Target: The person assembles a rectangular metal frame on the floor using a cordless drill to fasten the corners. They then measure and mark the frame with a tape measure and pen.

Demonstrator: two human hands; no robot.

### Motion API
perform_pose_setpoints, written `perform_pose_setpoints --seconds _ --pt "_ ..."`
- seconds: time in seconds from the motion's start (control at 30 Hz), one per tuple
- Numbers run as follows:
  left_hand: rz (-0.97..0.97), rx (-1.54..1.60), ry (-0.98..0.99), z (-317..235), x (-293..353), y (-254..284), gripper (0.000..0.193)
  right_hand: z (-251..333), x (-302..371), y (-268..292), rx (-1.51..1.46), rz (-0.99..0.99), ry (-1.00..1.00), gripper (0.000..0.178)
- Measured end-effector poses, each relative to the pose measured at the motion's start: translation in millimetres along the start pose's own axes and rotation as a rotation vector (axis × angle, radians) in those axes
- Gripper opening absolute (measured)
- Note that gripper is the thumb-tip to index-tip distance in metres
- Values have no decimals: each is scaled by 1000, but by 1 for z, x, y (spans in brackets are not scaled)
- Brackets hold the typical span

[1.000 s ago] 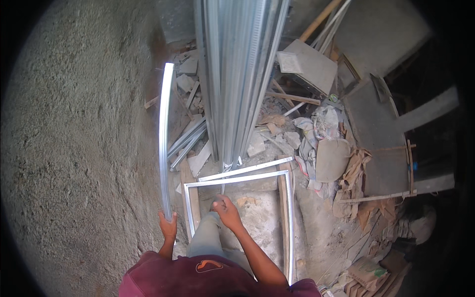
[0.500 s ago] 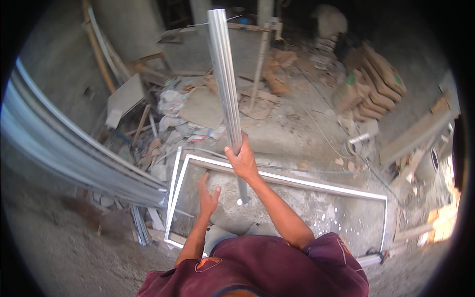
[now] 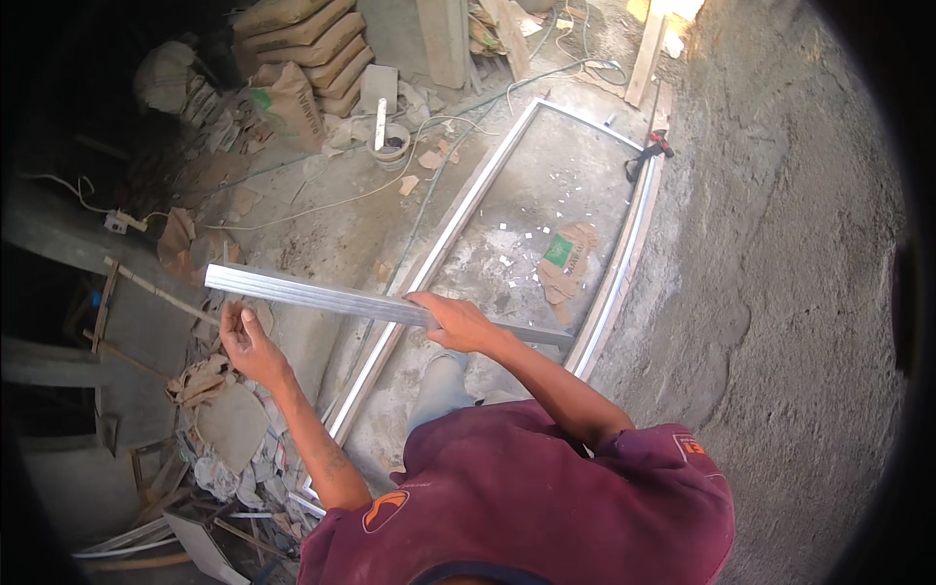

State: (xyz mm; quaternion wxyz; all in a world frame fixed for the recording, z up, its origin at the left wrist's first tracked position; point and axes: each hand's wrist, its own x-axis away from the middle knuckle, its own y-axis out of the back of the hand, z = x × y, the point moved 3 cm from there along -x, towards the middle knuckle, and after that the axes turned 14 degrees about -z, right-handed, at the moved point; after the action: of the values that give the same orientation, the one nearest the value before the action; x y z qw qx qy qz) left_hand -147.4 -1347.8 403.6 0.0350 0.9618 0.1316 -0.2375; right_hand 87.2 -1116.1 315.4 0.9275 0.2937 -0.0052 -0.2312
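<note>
A long silver metal profile (image 3: 322, 297) with ribbed sides stretches from left to right before me, over the floor. My right hand (image 3: 458, 324) is closed around it past its middle. Just below the profile's left end is my left hand (image 3: 253, 346), its thumb and fingers apart and holding nothing. Under the profile, a long rectangular metal frame (image 3: 468, 200) lies on the concrete floor. The profile's right end reaches the frame's right-hand rail; I cannot tell whether they touch. My legs are inside the frame's outline.
A red-and-black tool (image 3: 661, 146) sits at the frame's far right corner. Torn brown paper (image 3: 568, 261) and white chips lie within the frame. Stacked sacks (image 3: 302, 44), a bucket (image 3: 390, 143) and a loose hose (image 3: 429, 200) are beyond. Rubble (image 3: 234, 429) is heaped at left.
My view has swung to the right. The profile has gone from nearly upright in view to lying across it, still in my right hand. My left hand has come up near its end.
</note>
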Motion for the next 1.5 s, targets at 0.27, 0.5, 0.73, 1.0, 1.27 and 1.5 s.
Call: perform_pose_setpoints --seconds 0.27,0.5,0.73,1.0,1.27,1.5 --pt "387 -80 175 122 72 -234 37 -147 -67 119 153 -114 -204 57" --pt "990 -281 280 146 173 -419 40 -265 -105 255 378 -353 -291 51" --pt "1581 -226 -32 95 254 -626 47 -407 -166 383 455 -376 -446 49" --pt "1495 -635 111 183 335 -778 47 -696 -274 536 534 -286 -524 46" --pt "1443 -924 468 162 484 -896 50 -1023 -361 601 509 -189 -665 51" --pt "1301 -926 451 179 569 -1047 49 -1215 -397 603 531 -62 -692 48"
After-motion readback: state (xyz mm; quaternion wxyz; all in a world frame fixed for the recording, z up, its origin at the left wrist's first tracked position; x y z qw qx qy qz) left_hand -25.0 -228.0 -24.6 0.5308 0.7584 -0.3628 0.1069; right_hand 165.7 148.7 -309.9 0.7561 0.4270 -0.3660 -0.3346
